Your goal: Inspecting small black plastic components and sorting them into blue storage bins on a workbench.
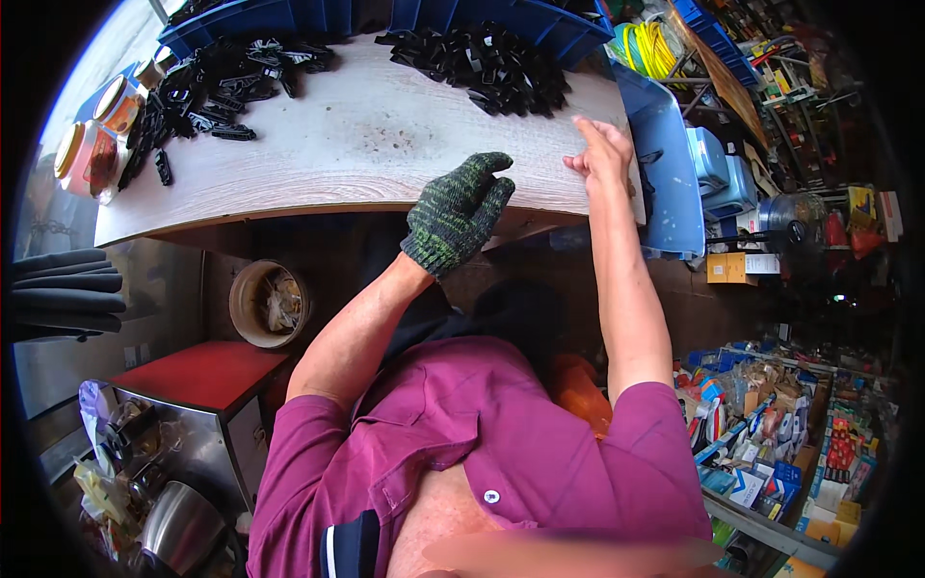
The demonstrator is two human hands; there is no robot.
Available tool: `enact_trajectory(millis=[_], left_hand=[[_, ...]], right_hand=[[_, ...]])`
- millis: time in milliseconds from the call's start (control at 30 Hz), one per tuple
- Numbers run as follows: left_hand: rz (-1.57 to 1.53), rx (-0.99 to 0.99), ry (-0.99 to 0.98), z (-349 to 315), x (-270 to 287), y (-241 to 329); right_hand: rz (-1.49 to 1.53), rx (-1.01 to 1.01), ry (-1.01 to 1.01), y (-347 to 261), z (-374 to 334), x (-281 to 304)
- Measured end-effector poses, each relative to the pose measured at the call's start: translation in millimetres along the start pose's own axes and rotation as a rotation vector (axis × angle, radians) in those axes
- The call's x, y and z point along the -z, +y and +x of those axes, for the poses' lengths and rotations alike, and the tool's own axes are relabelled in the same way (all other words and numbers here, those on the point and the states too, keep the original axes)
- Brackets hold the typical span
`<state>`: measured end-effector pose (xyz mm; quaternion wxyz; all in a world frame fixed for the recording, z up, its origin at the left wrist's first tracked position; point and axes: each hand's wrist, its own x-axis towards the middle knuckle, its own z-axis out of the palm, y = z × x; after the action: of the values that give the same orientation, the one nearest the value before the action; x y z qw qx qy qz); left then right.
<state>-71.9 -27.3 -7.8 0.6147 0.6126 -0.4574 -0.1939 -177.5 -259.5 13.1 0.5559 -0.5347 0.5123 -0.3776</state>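
Note:
My left hand (457, 214), in a dark green and black knitted glove, hovers over the table's near edge. Its fingers are half bent, with a gap between them and nothing visible inside. Farther right, my bare right hand (605, 152) is above the table's right end, some fingers stretched and others bent; I see nothing in it. Just beyond that hand lies a heap of small black plastic parts (491, 72). A second, looser heap of similar black parts (226, 87) spreads across the table's left side.
Blue bins (260, 29) line the back of the pale wooden table (385, 144). Lidded jars (92, 154) stand at its left end. A blue tub (670, 164) adjoins its right end. Below are a round bucket (270, 303) and a red-topped cabinet (202, 374). Packed shelves (761, 433) stand right.

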Motion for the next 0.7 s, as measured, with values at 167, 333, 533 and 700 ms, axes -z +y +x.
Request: enact_trajectory(millis=[167,333,533,700], left_hand=[[0.072,-0.078,0.047,-1,-1,0],[0.129,-0.091,0.084,-3,0,0],[0.171,-0.216,0.166,3,-13,-9],[0.168,-0.159,0.161,-4,-8,-5]], right_hand=[[-0.417,0.064,-0.044,-10,0,-29],[-0.714,0.217,-0.059,-10,8,-43],[-0.857,0.344,-0.064,-12,10,-38],[-0.864,0.335,-0.080,-16,3,-47]])
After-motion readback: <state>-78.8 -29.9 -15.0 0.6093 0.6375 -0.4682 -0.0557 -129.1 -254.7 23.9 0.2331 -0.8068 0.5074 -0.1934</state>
